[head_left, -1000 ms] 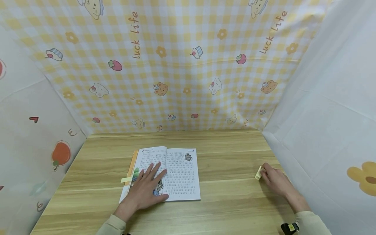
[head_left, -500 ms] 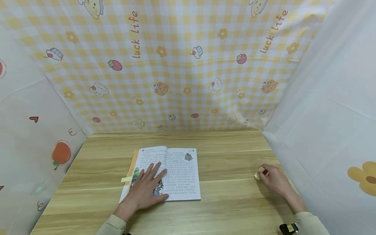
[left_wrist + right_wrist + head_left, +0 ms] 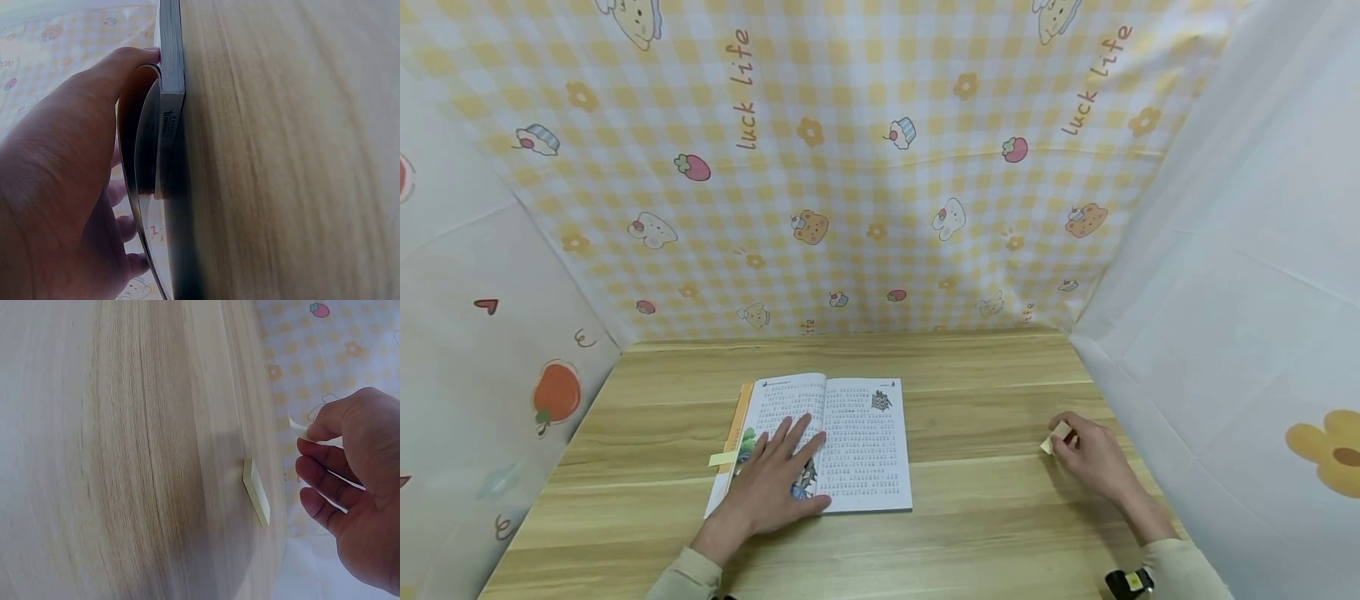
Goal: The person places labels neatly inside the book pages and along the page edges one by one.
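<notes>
My left hand (image 3: 767, 487) lies with its fingers spread across the left page of an open book (image 3: 863, 450). In the left wrist view the thumb rests at the book's lower edge (image 3: 172, 62), and the left-hand leaves bow upward. Between thumb and index finger my right hand (image 3: 1097, 458) pinches a pale yellow sticky note (image 3: 299, 429), which curls slightly. Below that hand, the sticky-note pad (image 3: 256, 492) lies on the table; in the head view I cannot tell the pad apart from the note.
A pale yellow paper strip (image 3: 722, 458) sticks out from the book's left edge. The wooden table (image 3: 977, 517) meets a yellow checked cloth (image 3: 880, 250) at the back. White cloth walls stand at both sides.
My right hand has lifted slightly and shifted left, and the pale yellow note in its fingers has come up and turned. The left hand and the book have not moved.
</notes>
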Demonstrator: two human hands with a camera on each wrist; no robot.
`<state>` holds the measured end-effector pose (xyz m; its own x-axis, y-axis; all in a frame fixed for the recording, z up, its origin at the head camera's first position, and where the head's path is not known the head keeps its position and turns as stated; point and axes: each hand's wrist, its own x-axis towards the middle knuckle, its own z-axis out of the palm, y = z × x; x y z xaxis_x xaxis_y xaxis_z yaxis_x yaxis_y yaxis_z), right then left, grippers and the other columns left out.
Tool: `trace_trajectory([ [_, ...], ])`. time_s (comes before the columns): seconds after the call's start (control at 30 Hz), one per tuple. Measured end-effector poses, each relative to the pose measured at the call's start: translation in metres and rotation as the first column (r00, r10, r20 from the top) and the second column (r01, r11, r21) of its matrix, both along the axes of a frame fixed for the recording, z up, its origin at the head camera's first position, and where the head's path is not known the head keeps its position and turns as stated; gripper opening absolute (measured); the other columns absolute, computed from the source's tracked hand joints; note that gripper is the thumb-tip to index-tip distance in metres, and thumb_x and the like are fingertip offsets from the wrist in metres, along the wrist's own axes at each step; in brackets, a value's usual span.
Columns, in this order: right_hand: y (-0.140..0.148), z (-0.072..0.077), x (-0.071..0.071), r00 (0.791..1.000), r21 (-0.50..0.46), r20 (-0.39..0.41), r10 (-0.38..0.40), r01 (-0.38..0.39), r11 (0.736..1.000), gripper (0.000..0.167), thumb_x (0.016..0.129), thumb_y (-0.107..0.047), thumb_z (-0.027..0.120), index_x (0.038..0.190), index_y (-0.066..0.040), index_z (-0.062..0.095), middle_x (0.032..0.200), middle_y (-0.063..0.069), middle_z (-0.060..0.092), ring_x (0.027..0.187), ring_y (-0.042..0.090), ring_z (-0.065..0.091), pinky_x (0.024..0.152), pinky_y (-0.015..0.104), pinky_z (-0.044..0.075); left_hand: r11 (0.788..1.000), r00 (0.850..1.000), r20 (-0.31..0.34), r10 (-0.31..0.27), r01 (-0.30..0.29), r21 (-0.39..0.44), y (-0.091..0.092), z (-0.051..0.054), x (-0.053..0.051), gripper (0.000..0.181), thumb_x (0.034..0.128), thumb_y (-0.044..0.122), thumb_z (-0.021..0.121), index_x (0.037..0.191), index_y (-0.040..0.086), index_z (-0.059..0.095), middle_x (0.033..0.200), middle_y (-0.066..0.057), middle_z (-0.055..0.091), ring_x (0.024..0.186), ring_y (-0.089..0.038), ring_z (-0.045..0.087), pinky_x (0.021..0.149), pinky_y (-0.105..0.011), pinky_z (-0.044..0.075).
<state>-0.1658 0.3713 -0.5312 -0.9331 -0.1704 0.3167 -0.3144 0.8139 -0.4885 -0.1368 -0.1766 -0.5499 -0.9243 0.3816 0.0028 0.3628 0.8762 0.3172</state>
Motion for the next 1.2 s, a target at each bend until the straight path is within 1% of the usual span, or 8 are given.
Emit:
trace_trajectory([
  [0.17, -0.005, -0.001, 0.001, 1.000, -0.035, -0.022, -0.004, 0.003, 0.999, 0.019, 0.095, 0.009, 0.074, 0.104, -0.008, 0.073, 0.089, 0.007, 0.079, 0.051, -0.008, 0.046, 0.051, 0.021, 0.046, 1.000, 1.000, 0.000, 0.002, -0.002, -0.007, 0.000, 0.000, 0.000, 0.099, 0.0951, 0.074, 0.077, 0.175, 0.024, 0.046, 0.191, -0.011, 0.022, 0.177, -0.045, 0.022, 0.138, -0.077, 0.027],
  [0.3, -0.007, -0.002, 0.000, 0.999, -0.032, -0.051, -0.005, 0.003, 0.999, 0.021, 0.092, 0.009, 0.076, 0.098, -0.011, 0.073, 0.100, 0.014, 0.083, 0.050, -0.007, 0.041, 0.054, 0.021, 0.046, 1.000, 1.000, -0.001, 0.003, -0.003, -0.017, 0.000, 0.000, 0.000, 0.099, 0.0948, 0.075, 0.077, 0.175, 0.025, 0.046, 0.191, -0.011, 0.022, 0.177, -0.045, 0.022, 0.138, -0.077, 0.027],
  [0.5, -0.009, -0.002, -0.001, 0.999, -0.020, -0.041, 0.001, -0.002, 1.000, 0.020, 0.092, 0.007, 0.078, 0.096, -0.012, 0.076, 0.101, 0.014, 0.084, 0.067, -0.002, 0.060, 0.057, 0.021, 0.053, 1.000, 1.000, 0.001, 0.002, -0.002, -0.013, 0.000, 0.000, 0.000, 0.099, 0.0950, 0.074, 0.077, 0.175, 0.024, 0.046, 0.191, -0.011, 0.023, 0.177, -0.045, 0.022, 0.138, -0.077, 0.027],
  [0.67, -0.013, -0.002, -0.002, 1.000, -0.015, -0.021, -0.001, 0.001, 1.000, 0.018, 0.094, 0.005, 0.079, 0.098, -0.013, 0.080, 0.102, 0.009, 0.085, 0.085, 0.012, 0.075, 0.064, 0.022, 0.061, 1.000, 1.000, 0.003, 0.004, -0.004, -0.014, 0.000, 0.000, 0.000, 0.099, 0.0949, 0.075, 0.077, 0.175, 0.024, 0.045, 0.191, -0.011, 0.022, 0.177, -0.045, 0.022, 0.138, -0.076, 0.026],
  [0.8, -0.018, -0.002, -0.004, 1.000, 0.000, -0.017, -0.006, 0.006, 1.000, 0.018, 0.095, 0.004, 0.080, 0.100, -0.013, 0.082, 0.101, 0.005, 0.086, 0.095, 0.025, 0.082, 0.072, 0.027, 0.067, 1.000, 1.000, 0.005, 0.005, -0.004, -0.014, 0.000, 0.000, 0.000, 0.099, 0.0950, 0.075, 0.077, 0.175, 0.024, 0.045, 0.191, -0.011, 0.022, 0.177, -0.045, 0.021, 0.138, -0.076, 0.026],
  [1.0, -0.026, -0.002, -0.007, 1.000, -0.027, -0.017, 0.018, -0.019, 0.999, 0.015, 0.095, 0.004, 0.082, 0.103, -0.009, 0.084, 0.103, 0.007, 0.087, 0.098, 0.033, 0.083, 0.072, 0.033, 0.068, 1.000, 1.000, 0.005, 0.004, -0.004, -0.014, 0.000, 0.001, 0.000, 0.099, 0.0949, 0.074, 0.077, 0.175, 0.024, 0.046, 0.191, -0.011, 0.022, 0.177, -0.045, 0.021, 0.138, -0.077, 0.026],
  [1.1, -0.029, -0.002, -0.008, 1.000, -0.038, -0.014, 0.027, -0.027, 0.999, 0.015, 0.096, 0.003, 0.083, 0.106, -0.008, 0.085, 0.105, 0.008, 0.088, 0.095, 0.030, 0.083, 0.072, 0.033, 0.069, 1.000, 1.000, 0.008, 0.006, -0.006, -0.014, 0.000, 0.001, 0.000, 0.099, 0.0950, 0.074, 0.077, 0.175, 0.024, 0.046, 0.191, -0.011, 0.022, 0.177, -0.045, 0.021, 0.138, -0.077, 0.026],
  [1.2, -0.032, -0.002, -0.009, 0.999, -0.053, 0.006, 0.035, -0.035, 0.998, 0.016, 0.098, 0.001, 0.083, 0.110, -0.010, 0.085, 0.108, 0.008, 0.088, 0.090, 0.023, 0.083, 0.071, 0.028, 0.068, 1.000, 1.000, 0.012, 0.007, -0.007, -0.012, 0.000, 0.001, 0.000, 0.099, 0.0950, 0.074, 0.077, 0.175, 0.024, 0.046, 0.191, -0.011, 0.022, 0.177, -0.045, 0.020, 0.138, -0.077, 0.026],
])
